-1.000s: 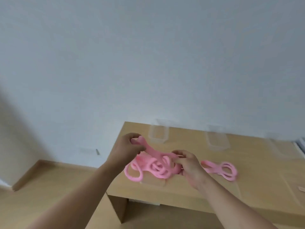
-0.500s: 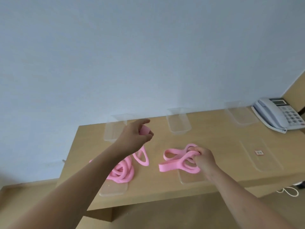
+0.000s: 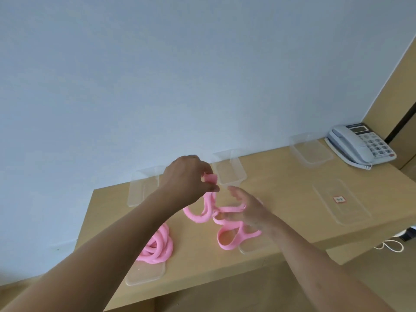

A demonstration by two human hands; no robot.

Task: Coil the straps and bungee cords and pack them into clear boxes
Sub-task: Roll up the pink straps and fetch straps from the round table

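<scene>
Pink cord (image 3: 157,245) lies coiled under the left forearm, and beyond it the left hand (image 3: 188,180) pinches up one end of the pink strap (image 3: 197,218), probably to untangle it, while the right hand (image 3: 248,213) hovers open over its loops on the tabletop (image 3: 281,192), clear boxes (image 3: 231,180) behind.

Bright pink is seen on the strap (image 3: 227,243) and the coiled cord (image 3: 157,248), pale tan on the tabletop (image 3: 281,176), light grey on the telephone (image 3: 351,147), and a red-edged label (image 3: 339,199) on the clear lid (image 3: 351,212) nearest that telephone.
</scene>
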